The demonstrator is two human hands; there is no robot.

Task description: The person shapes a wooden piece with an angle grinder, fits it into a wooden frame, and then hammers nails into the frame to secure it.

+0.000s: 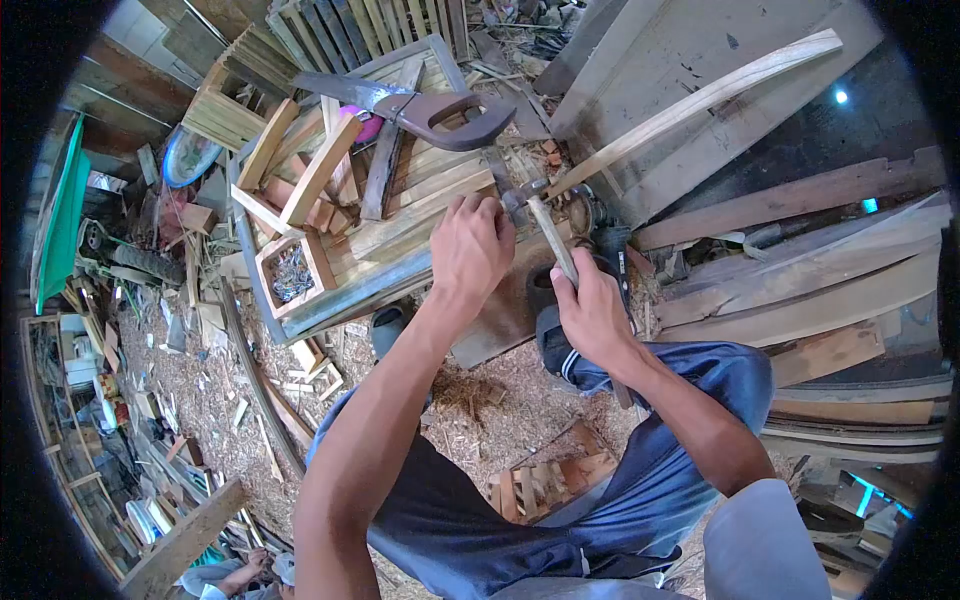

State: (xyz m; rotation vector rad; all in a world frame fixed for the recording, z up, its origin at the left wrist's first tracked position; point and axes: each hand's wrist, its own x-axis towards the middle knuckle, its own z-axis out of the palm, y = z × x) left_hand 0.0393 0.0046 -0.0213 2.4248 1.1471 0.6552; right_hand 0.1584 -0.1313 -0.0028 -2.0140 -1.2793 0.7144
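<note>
My right hand [595,308] is wrapped round the pale wooden handle of a hammer [553,236]. The hammer's metal head is beside the near end of a long curved wooden strip [700,105], which slants up to the right. My left hand [470,245] is closed just left of the hammer head, over the edge of a low slatted work surface [345,295]. Whatever its fingers hold is hidden behind the knuckles. A wooden box of nails [292,274] sits at the surface's left corner. Beyond my hands lies a handsaw [450,118] with a dark handle.
Cut wooden blocks [322,170] lie on the work surface near a pink item [365,125]. Boards [800,290] are stacked at right, and a large panel [690,90] leans behind. Shavings cover the floor [210,390]. Another person's hand [255,560] shows at lower left.
</note>
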